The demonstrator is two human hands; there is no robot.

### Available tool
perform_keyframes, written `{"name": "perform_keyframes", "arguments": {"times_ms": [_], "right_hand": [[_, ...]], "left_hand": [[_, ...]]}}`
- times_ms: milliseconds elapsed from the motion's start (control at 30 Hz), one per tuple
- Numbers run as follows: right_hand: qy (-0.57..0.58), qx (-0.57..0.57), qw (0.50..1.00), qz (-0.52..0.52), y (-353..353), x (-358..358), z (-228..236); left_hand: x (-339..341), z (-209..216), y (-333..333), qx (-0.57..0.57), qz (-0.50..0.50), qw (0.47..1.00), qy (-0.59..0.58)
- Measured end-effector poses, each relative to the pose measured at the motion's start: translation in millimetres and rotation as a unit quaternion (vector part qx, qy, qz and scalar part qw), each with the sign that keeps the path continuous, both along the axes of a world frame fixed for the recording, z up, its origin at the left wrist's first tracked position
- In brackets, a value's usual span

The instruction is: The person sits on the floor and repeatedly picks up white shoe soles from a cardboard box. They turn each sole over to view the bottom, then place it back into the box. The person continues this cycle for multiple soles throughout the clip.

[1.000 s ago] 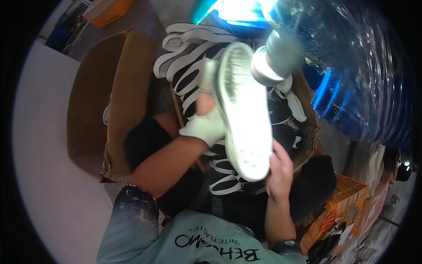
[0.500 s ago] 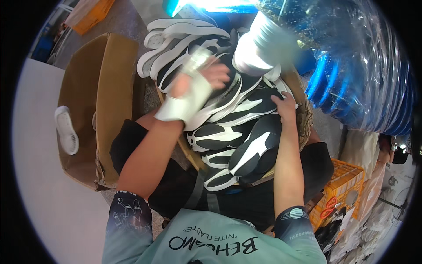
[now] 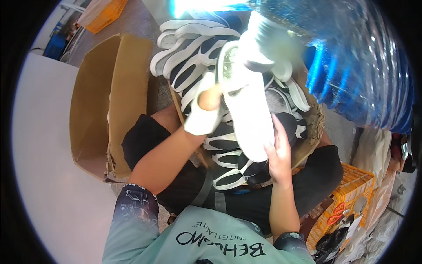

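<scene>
A white shoe sole [image 3: 252,115] is tilted over the pile, between my two hands. My left hand [image 3: 210,102], in a white fingerless glove or wrap, is closed on the sole's left edge near its far end; most of its fingers are hidden or washed out by glare. My bare right hand [image 3: 280,154] grips the near end, thumb on the face and fingers along the right edge. Beneath lie several black-and-white soles [image 3: 226,176], heaped in a cardboard box [image 3: 315,119] between my knees.
A blurred white nozzle-like cylinder [image 3: 256,44] hangs over the sole's far end. At the upper right runs a clear ribbed duct [image 3: 365,75]. Another cardboard box [image 3: 94,105] stands to the left. An orange crate [image 3: 351,178] with red-handled scissors [image 3: 337,213] is at my right.
A white sole is now held between my hands above the pile. My left hand has come in to its edge; my right hand has moved nearer me, off the piled soles. The view has shifted slightly.
</scene>
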State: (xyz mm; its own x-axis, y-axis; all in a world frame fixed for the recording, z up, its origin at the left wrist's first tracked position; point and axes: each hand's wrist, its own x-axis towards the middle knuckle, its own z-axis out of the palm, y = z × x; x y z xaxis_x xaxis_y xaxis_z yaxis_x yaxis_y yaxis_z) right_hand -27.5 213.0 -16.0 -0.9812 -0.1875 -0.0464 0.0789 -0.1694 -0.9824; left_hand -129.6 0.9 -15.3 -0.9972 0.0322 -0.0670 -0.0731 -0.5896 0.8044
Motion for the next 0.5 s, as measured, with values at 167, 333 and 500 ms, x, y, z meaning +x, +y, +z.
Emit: {"name": "perform_keyframes", "arguments": {"times_ms": [167, 333, 500], "right_hand": [[-0.042, 0.015, 0.997, -0.057, 12.4, 28.5, 25.9], [-0.059, 0.039, 0.995, -0.071, 35.1, 38.3, 58.0], [-0.068, 0.044, 0.994, -0.079, 46.6, 36.6, 72.3]], "left_hand": [[18.6, 16.0, 13.2, 0.526, -0.121, 0.833, -0.125], [16.7, 41.2, 22.6, 0.477, -0.226, 0.847, -0.065], [17.9, 39.4, 31.4, 0.431, -0.203, 0.879, 0.017]]}}
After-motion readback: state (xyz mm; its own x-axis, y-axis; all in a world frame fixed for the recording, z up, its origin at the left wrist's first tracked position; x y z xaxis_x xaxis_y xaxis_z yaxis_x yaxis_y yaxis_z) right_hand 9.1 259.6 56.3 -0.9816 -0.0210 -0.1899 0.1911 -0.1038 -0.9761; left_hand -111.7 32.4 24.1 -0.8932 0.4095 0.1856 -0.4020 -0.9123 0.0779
